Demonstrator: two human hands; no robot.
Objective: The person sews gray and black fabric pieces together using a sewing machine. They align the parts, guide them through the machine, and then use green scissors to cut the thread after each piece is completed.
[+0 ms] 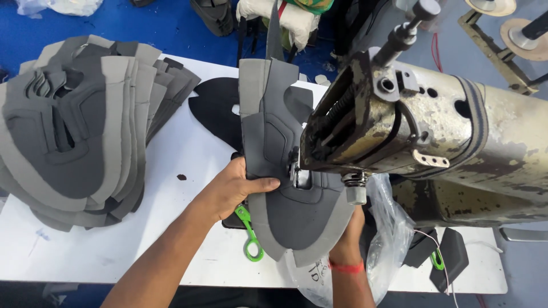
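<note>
A grey two-tone shoe upper piece stands on edge under the head of a worn industrial sewing machine. My left hand grips the piece's left edge, thumb on its dark grey panel. My right hand supports the piece from below and behind; only part of it shows, with a red band at the wrist. The machine's presser foot and needle area sit against the piece, right of my left thumb.
A tall fanned stack of grey upper pieces fills the left of the white table. Black cut pieces lie behind. Green-handled snips lie under my left hand; a clear plastic bag hangs at the front.
</note>
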